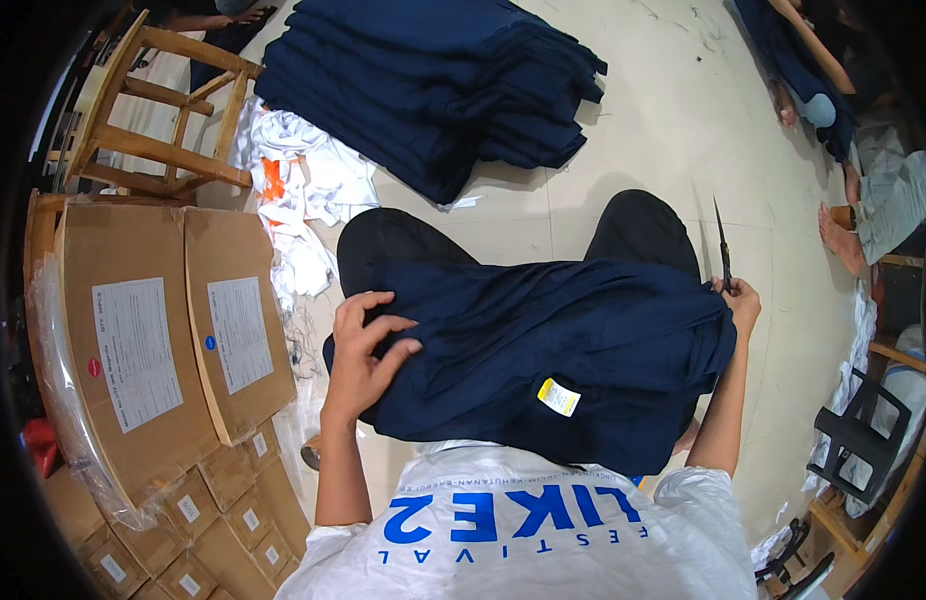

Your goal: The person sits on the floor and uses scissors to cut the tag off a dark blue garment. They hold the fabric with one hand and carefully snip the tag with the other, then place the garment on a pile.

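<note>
nearest the lens, the person's white shirt with blue lettering [523, 530] fills the lower edge, both bare forearms rising from it. a dark navy garment [543, 360] lies spread across the lap, covering both knees in black trousers [403, 245]; a small yellow tag [558, 396] shows on its near half, and its lower hem hangs over the shirt front. the left hand [363, 355] rests on the garment's left edge, fingers curled and pinching a fold of the cloth. the right hand [740, 300] sits at the garment's right edge, closed around the handles of a pair of scissors [721, 250], blades pointing up and away; whether it also grips cloth cannot be told. to the left, cardboard boxes [153, 340] with white labels stand close against the seated leg, leaving only a narrow strip of floor with loose threads. beyond the knees, pale tiled floor [673, 130] lies open. further left lies a heap of white fabric scraps [308, 185], then a tall stack of folded navy garments [433, 85]. a wooden stool [153, 110] stands at far left. at the right edge another person's bare feet [843, 235] rest on the floor, with a black chair [863, 430] nearer.
</note>
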A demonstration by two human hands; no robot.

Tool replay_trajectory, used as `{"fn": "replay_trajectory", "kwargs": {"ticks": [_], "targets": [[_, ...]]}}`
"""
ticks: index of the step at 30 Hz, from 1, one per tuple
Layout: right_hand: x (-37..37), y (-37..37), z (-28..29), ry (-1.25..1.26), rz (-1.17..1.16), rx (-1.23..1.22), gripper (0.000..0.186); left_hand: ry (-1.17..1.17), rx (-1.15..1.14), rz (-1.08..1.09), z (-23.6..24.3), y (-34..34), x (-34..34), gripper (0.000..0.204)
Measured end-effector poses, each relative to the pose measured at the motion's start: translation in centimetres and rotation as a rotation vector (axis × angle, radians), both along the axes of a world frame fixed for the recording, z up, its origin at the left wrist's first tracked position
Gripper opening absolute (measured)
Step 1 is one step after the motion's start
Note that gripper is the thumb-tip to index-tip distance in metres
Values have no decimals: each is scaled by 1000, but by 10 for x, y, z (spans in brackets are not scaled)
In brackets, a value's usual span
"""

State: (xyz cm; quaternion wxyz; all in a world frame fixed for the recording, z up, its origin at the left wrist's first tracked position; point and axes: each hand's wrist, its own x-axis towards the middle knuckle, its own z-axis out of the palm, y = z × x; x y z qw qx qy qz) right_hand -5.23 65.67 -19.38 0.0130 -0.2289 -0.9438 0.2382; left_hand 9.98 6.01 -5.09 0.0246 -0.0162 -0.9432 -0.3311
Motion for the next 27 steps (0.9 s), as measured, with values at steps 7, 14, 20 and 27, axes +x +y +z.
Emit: {"fn": "replay_trajectory", "kwargs": {"ticks": [7,14,20,27], "targets": [[25,-6,-21,68,-58,-143,25,-97,636,706,-44,-33,-16,26],[51,-19,-26,84,74,-266,23,94,21,164,-11,4,-22,21],[52,-25,-23,121,220,-226,24,262,125,678,-57,-24,-3,18],[43,-13,-26,52,263,-304,25,-65,-32,-176,18,24,64,51]]}}
